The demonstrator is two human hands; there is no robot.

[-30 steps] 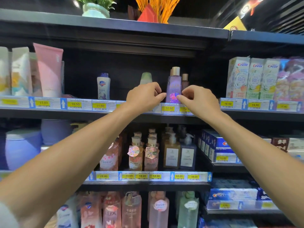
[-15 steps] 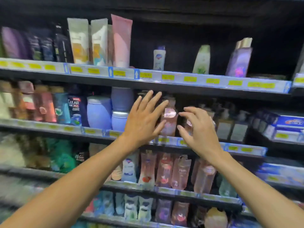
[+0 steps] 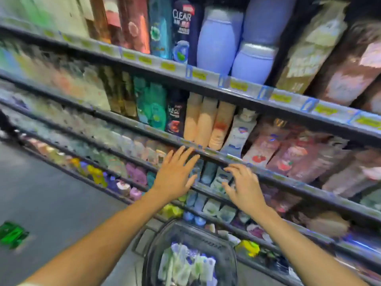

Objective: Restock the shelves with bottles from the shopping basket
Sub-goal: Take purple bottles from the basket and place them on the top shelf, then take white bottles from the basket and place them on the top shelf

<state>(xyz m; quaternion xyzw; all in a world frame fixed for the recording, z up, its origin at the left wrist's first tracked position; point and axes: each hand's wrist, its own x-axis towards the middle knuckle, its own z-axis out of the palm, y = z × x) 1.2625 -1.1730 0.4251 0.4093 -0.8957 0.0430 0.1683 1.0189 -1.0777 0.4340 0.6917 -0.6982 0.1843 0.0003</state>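
Left hand (image 3: pixel 175 174) spread wide, right hand (image 3: pixel 243 187) loosely curled, both empty, shopping basket (image 3: pixel 225 259) below holding pale bottles (image 3: pixel 185 265)

Both bare forearms reach forward, side by side. The left hand (image 3: pixel 175 178) has straight, spread fingers, palm down. The right hand (image 3: pixel 244 187) has loosely bent fingers and holds nothing.

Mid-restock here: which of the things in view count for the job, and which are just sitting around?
For the job:
- shopping basket on the floor, with bottles in it
- shelves
- left hand and right hand, both empty, fingers spread

Just sitting around:
- blue jars already on a shelf
- dark shampoo bottle beside them
- green thing on the floor, too blurred to identify
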